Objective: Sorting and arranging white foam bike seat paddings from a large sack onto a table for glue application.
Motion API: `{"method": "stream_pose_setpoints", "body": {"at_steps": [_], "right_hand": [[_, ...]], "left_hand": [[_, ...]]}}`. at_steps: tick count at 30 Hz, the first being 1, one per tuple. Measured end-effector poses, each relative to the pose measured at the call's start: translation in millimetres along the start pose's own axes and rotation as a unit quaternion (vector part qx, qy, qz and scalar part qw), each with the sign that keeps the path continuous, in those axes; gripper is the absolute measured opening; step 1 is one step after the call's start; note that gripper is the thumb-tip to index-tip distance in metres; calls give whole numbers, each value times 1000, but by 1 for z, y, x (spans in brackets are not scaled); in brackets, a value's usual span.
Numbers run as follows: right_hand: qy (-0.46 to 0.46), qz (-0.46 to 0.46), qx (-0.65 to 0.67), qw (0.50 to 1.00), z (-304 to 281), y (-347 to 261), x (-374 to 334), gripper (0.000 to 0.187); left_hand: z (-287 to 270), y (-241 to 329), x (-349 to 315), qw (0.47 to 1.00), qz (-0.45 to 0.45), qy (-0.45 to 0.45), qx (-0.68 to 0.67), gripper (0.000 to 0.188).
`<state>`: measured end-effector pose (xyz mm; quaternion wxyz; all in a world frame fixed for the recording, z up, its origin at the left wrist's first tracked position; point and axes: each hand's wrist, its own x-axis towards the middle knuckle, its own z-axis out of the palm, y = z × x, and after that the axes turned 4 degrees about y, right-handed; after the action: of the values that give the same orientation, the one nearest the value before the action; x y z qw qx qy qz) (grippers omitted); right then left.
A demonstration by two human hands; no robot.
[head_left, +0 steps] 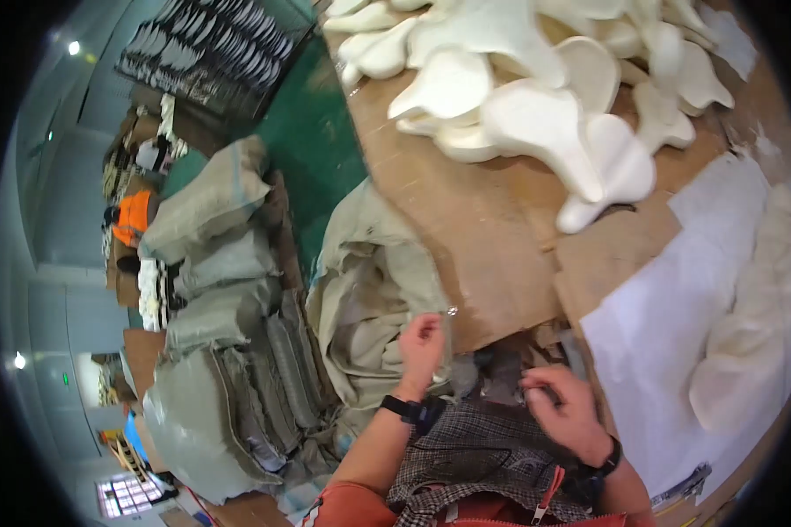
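My left hand (422, 351) is over the near right side of an open beige woven sack (347, 228), its fingers curled closed. Whatever it may hold is too small to make out. Just beyond its fingertips a tiny shiny bit (452, 311) shows at the cardboard's edge. Cream-coloured pieces (387, 329) lie inside the sack. My right hand (569, 408) hovers in front of my checked apron (475, 439), near the table's front edge. Its fingers are bent, with a gap between thumb and forefinger, and nothing shows in them. Both wrists wear dark bands.
White foam pieces (536, 123) are heaped on the cardboard-covered table (466, 237). White sheeting (659, 290) lies at the right, with a metal tool (690, 483) near its lower edge. Filled sacks (206, 413) are stacked at the left. A person in orange (134, 218) is farther back.
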<state>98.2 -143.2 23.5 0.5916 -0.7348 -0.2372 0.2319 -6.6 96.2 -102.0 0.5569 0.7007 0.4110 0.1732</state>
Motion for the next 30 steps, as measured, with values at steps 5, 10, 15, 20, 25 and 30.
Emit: {"method": "stream_pose_setpoints", "body": {"at_steps": [5, 10, 15, 20, 25, 30], "right_hand": [[-225, 59, 64, 970, 173, 49, 40, 20], [-328, 114, -19, 938, 323, 149, 67, 18], [-283, 193, -123, 931, 410, 214, 126, 20], [-142, 271, -97, 947, 482, 301, 130, 25], [-236, 411, -76, 877, 539, 364, 59, 39], [-294, 381, -74, 873, 547, 394, 55, 58]], "left_hand": [[-126, -138, 53, 985, -90, 106, 104, 21], [-168, -225, 98, 964, -230, 96, 92, 27], [-201, -230, 146, 966, -152, 146, 149, 36], [-232, -178, 205, 979, -101, 160, 71, 32], [-202, -225, 236, 935, -15, -137, 326, 26], [-115, -219, 288, 868, 148, -172, 441, 30]]}}
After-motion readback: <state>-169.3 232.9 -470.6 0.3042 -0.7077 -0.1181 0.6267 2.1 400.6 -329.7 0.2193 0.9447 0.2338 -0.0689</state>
